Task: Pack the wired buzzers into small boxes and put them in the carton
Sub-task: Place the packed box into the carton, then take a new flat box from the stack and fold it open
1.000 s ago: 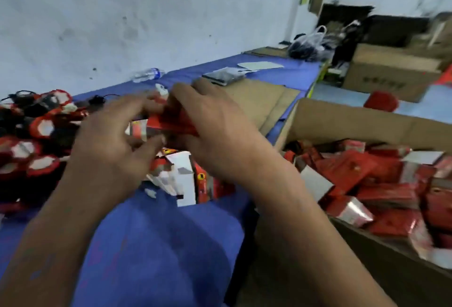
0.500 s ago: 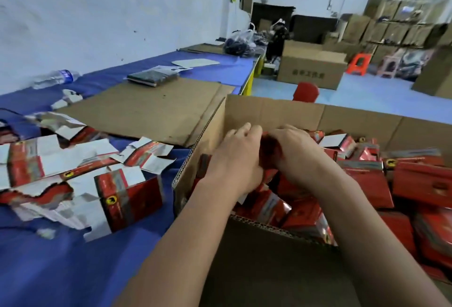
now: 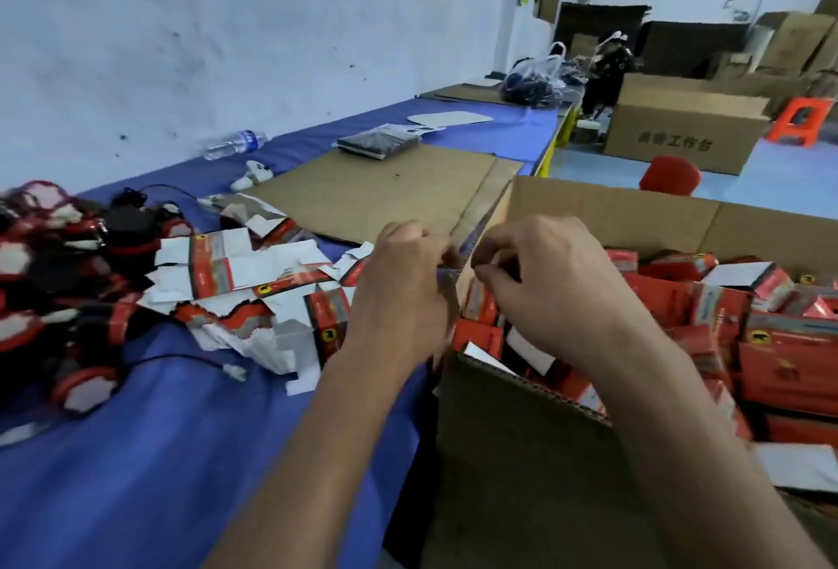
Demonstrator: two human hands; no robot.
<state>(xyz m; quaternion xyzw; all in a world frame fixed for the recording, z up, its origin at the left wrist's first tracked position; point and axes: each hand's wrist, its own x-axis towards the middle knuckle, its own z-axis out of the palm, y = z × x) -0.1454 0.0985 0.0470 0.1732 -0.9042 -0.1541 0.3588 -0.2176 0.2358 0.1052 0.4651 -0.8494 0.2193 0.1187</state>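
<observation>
A heap of round red-and-black wired buzzers [image 3: 59, 278] lies at the far left of the blue-covered counter [image 3: 136, 455]. Just right of it is a pile of flat, unfolded red-and-white small boxes [image 3: 254, 291], and behind that a flat sheet of brown cardboard [image 3: 376, 192]. The left hand [image 3: 399, 291] hovers above the counter's edge beside the pile, its grip loosely curled; whether it holds anything cannot be told. Close beside it, the right hand [image 3: 548, 291] hangs over the near left corner of the big open brown carton [image 3: 521, 455], fingers bent, nothing plainly in its grip. The carton is filled with packed red small boxes [image 3: 771, 350].
</observation>
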